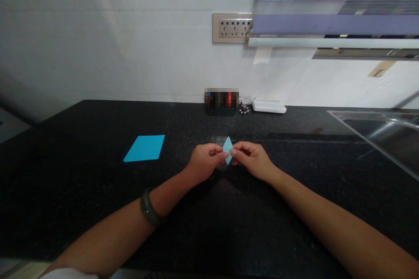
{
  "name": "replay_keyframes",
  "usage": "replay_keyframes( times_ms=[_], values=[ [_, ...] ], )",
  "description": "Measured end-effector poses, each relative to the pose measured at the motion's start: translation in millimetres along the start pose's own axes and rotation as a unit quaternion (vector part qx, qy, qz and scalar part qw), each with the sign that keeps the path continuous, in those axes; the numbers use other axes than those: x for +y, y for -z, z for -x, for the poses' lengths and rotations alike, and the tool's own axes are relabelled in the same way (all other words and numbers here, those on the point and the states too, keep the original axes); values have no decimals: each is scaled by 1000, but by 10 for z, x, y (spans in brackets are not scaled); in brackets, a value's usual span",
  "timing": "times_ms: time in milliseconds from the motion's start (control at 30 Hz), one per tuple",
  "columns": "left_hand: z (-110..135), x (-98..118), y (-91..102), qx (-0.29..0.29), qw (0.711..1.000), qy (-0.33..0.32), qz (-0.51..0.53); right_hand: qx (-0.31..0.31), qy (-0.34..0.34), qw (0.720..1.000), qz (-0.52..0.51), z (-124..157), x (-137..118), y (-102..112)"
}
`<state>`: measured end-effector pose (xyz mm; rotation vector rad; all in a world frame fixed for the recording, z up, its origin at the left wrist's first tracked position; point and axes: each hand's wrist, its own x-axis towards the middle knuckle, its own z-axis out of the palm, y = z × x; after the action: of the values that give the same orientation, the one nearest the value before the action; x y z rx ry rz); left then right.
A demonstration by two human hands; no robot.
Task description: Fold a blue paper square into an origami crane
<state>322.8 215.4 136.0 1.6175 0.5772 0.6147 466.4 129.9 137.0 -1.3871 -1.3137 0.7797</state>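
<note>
A small piece of folded light-blue paper [228,144], shaped like a narrow diamond with points at top and bottom, is held up between both hands over the dark countertop. My left hand [206,161] pinches its left side with thumb and fingers. On the opposite side, my right hand [253,160] grips it the same way, its thumb close to the left thumb. The fingers hide part of the paper's edges. To the left lies a flat stack of bright blue paper [145,148], apart from both hands.
Along the tiled wall stand a dark box with a blurred face [221,98], a small beaded item [244,109] and a white oblong object [269,105]. A metal sink [386,128] is set into the black countertop [98,192] at right. A socket panel [231,28] and purple blind [327,0] hang above.
</note>
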Motion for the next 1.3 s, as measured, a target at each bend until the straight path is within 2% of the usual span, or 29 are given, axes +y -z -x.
replay_keyframes(
  times_ms=[200, 433, 633, 767, 867, 967, 1033, 1100, 1167, 1300],
  values=[
    [9, 32, -6, -3, 1000, 13, -9, -25, -9, 999, -39, 0, 7, 7],
    [24, 21, -5, 8, 998, -19, -60, -6, 18, 1000, 21, 19, -15, -34],
    [42, 97, -14, -15, 997, -55, -50, 33, 25, 998, 35, 59, -36, -89],
    [27, 108, -29, -12, 999, 3, 35, 83, 7, 997, -3, 82, -36, -142],
    [18, 99, -37, -34, 988, 56, 141, 120, 34, 992, 8, 103, -63, -173],
    [26, 100, -40, -86, 967, 89, 224, 108, 82, 991, 0, 112, -104, -187],
    [36, 104, -42, -123, 952, 110, 258, 85, 74, 991, -67, 102, -117, -191],
    [44, 106, -45, -144, 944, 124, 271, 51, 48, 988, -137, 83, -112, -189],
    [51, 104, -49, -152, 945, 131, 260, 22, 36, 985, -166, 66, -98, -180],
    [62, 101, -63, -141, 959, 129, 209, 36, 41, 987, -150, 50, -93, -156]
  ],
)
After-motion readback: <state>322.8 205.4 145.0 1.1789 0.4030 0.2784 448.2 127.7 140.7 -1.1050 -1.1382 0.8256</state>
